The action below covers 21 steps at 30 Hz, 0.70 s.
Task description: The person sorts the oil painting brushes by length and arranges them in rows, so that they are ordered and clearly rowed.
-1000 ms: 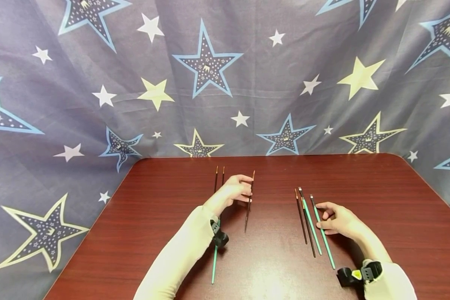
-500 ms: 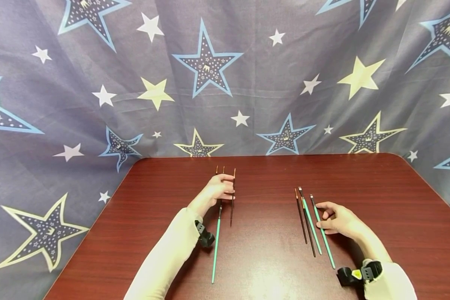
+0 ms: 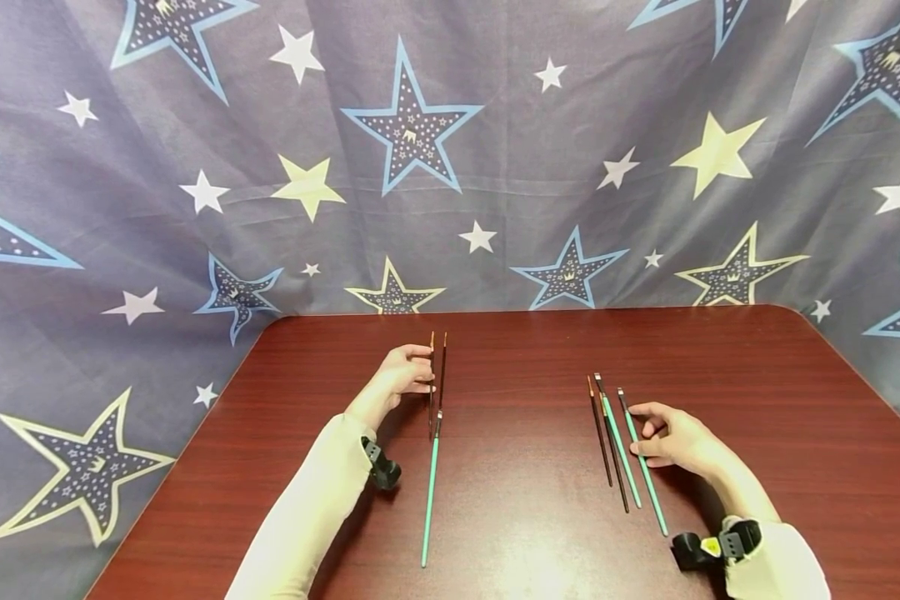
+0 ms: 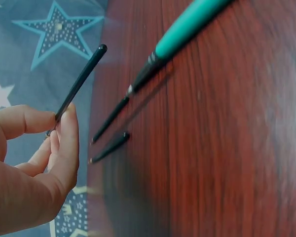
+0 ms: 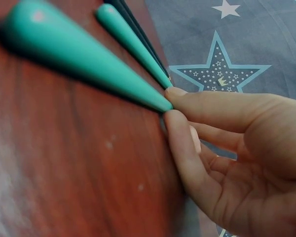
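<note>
From the near edge of the worktop point(image 3: 525, 375), left of its middle, a pale left sleeve point(image 3: 288, 508) slants up toward the far edge, a small black camera point(image 3: 381, 467) strapped at the wrist. The left hand point(image 3: 399, 371) is bent inward, its thumb and fingertips pinching a dark brush point(image 4: 81, 78) near the bristle end, the handle raised clear of the wood. Beneath it lies a second dark brush point(image 4: 111, 146), hidden from the head view; just to the right lies a third dark brush point(image 3: 443, 375), its bristles toward the far edge. Below that, a teal brush point(image 3: 430, 500) points its handle to the near edge. Well across toward the right edge lie a slim dark brush point(image 3: 600, 433), then a longer dark brush point(image 3: 618, 471) beside a middle teal brush point(image 3: 624, 458). The right hand point(image 3: 671, 437) leans in from the near right corner, palm inward, thumb and forefinger pinching the outermost teal brush point(image 3: 651, 487) near its ferrule. The right wrist's camera point(image 3: 693, 552) bears a yellow mark point(image 3: 711, 547), too small to read. Behind the far edge, a star-patterned cloth point(image 3: 510, 167) carries little crown emblems point(image 3: 410, 135).
</note>
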Tool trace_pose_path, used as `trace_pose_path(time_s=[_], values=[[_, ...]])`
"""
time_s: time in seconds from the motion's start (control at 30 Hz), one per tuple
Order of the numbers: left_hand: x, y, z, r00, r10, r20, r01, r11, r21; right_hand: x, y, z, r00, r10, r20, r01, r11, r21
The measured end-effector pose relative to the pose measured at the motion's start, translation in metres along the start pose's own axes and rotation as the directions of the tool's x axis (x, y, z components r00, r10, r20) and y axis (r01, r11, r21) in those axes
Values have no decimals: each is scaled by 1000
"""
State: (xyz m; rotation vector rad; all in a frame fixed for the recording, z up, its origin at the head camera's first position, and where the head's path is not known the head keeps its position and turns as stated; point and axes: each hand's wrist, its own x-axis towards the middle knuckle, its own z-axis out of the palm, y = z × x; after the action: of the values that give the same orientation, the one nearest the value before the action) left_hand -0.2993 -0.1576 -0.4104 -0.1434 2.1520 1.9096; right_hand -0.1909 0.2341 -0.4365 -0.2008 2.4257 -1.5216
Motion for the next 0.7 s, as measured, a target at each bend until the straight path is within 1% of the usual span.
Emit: trace_pose_path(time_s=[0.27,0.47,0.7], values=[[6,-2,-17,999,-1,-51,3,999,45,0,0,-1,1000,1,-7,-1,1000,-2],[14,-4,-28,996,-6,-90,11,998,63,0,-1,0,1000,3,-6,-3,1000,-5],[22,-11,-34,992,-13,-129,22,997,69,0,-1,1,1000,1,-10,-1,1000,-9]])
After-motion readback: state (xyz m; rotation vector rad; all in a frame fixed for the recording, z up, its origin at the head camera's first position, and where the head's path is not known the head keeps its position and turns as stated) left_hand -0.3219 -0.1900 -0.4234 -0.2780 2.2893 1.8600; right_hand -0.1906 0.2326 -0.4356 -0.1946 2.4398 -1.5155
